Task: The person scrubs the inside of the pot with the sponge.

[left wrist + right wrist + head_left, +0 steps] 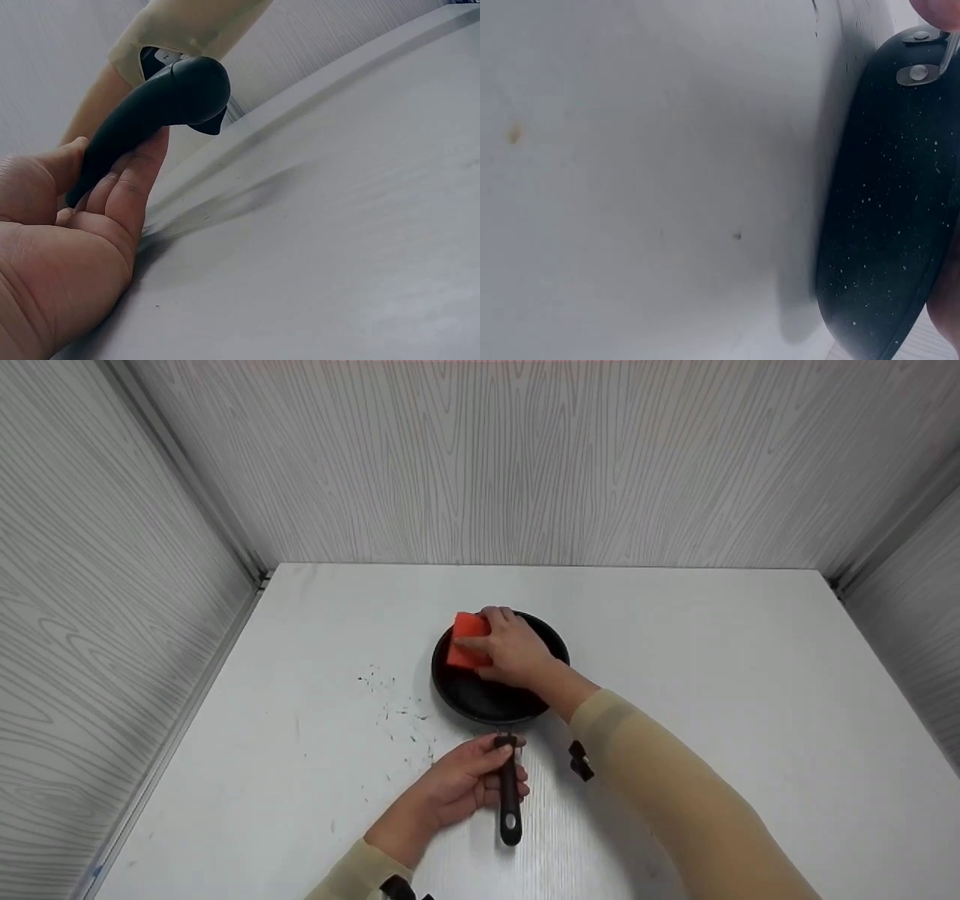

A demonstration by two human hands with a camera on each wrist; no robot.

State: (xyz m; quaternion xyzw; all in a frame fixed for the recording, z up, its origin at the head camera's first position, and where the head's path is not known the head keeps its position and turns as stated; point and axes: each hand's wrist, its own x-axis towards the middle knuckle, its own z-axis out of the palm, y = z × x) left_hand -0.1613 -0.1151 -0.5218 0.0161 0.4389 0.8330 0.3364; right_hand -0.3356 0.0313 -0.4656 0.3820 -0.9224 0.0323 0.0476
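Observation:
A dark frying pan (pixel 487 701) is near the middle of the white table, its handle (pixel 509 795) pointing toward me. My left hand (pixel 469 780) grips that handle near the pan end, thumb on top and fingers beneath. In the left wrist view the handle (pixel 150 105) lies between thumb and fingers. Inside the pan, my right hand (pixel 517 649) holds a red-orange sponge (pixel 469 630) against the left part of the pan. The right wrist view shows the speckled outer side of the pan (pixel 885 195) and its riveted bracket (pixel 918 73); the sponge is hidden there.
Dark crumbs and smears (pixel 405 712) lie on the white table (pixel 712 675) left of the pan. Grey wood-grain panels (pixel 487 465) stand along the back and both sides. A small brownish spot (pixel 514 134) marks the tabletop.

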